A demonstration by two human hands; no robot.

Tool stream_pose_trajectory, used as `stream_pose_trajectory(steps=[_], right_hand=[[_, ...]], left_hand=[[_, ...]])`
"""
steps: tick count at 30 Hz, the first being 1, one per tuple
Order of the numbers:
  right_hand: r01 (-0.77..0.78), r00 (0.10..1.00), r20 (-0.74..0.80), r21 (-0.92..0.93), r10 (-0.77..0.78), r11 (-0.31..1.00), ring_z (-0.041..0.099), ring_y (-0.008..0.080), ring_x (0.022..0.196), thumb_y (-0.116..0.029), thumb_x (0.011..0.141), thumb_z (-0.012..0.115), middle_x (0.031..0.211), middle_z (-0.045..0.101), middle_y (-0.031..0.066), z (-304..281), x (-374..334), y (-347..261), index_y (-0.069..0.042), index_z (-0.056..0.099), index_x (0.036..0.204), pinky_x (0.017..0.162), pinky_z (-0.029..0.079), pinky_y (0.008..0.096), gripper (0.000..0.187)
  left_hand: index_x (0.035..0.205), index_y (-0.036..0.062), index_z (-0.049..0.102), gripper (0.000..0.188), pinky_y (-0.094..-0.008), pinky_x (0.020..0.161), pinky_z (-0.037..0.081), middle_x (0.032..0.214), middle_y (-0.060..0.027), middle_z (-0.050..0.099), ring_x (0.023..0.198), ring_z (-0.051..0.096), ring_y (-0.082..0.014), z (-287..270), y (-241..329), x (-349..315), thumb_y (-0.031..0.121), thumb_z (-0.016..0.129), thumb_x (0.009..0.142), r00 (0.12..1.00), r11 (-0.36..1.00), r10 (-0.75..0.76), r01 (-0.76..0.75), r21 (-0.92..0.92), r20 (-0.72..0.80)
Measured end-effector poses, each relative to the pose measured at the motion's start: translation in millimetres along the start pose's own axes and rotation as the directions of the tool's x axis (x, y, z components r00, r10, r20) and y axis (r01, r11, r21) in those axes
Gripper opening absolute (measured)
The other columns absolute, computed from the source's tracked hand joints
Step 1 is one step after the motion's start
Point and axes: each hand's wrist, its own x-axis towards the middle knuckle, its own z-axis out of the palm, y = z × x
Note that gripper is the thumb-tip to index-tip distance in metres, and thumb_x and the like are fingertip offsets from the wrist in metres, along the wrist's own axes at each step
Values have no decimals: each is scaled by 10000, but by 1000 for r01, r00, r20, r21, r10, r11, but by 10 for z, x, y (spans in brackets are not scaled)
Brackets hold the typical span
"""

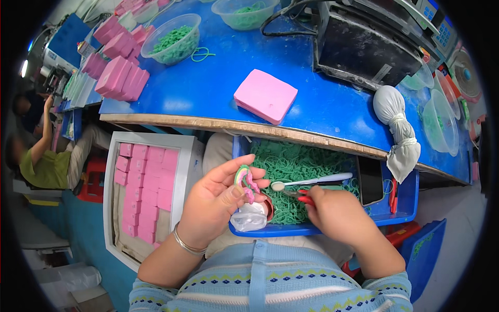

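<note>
**Two hands work small rubber pieces over a blue tray of green loops**

Seen from above, a seated person in a pale blue striped top holds both hands over a blue tray (pixel 400 205) that rests at lap height, just under the front edge of a blue workbench (pixel 218 83). The tray is filled with a tangle of small green loops (pixel 291 166).

The left hand (pixel 215 203), with a thin silver bangle at the wrist, is raised with its palm turned toward the camera. Its thumb and fingers are closed around a small curved piece (pixel 244 179) striped in pink, green and yellow (its exact shape is hard to make out). A crumpled clear plastic bag (pixel 249 217) sits just below that hand, against the tray's near edge.

The right hand (pixel 338 213) is curled shut on a small red-handled tool (pixel 303 196), whose tip points left toward the striped piece; the two hands are near each other but not touching. A white spoon-like stick (pixel 312 182) lies across the green loops just above the tool.

On the workbench sit a flat pink block (pixel 265 95), stacks of pink boxes (pixel 122 78) at the left, a clear bowl of green pieces (pixel 174 39), a dark machine (pixel 366 44) at the back, and a tied white cloth bundle (pixel 397 130) hanging over the right edge. To the left of the lap, a white box (pixel 112 171) holds rows of pink tiles (pixel 148 192). Another person sits at far left.
</note>
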Motion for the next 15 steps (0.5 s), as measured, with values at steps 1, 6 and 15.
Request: stream_pose_trajectory(steps=[1, 6, 15], right_hand=[[-39, 999, -32, 18, 39, 999, 559, 321, 587, -195, 795, 549, 621, 554, 152, -71, -26, -13, 6, 520, 744, 544, 452, 383, 209], [-127, 985, -72, 295, 155, 947, 531, 302, 633, -203, 793, 583, 643, 531, 145, -400, -101, -10, 9, 531, 622, 572, 422, 362, 278], [163, 982, -182, 659, -55, 734, 541, 281, 839, -183, 830, 549, 943, 536, 172, -317, -74, -74, 15, 591, 824, 729, 438, 346, 203]], left_hand=[[1240, -36, 375, 528, -413, 836, 489, 1108, -186, 524, 1044, 527, -298, -8, -10, -17, 187, 603, 818, 1000, 999, 9, -9, 46, -1], [1220, -41, 404, 514, -379, 877, 464, 1122, -178, 524, 1052, 526, -278, 4, -56, 6, 146, 629, 797, 1000, 999, -10, 9, 41, 21], [1243, -5, 411, 459, -314, 891, 422, 1165, -118, 480, 1059, 484, -183, 119, -46, -15, -8, 563, 810, 986, 996, -4, -11, 90, 168]])
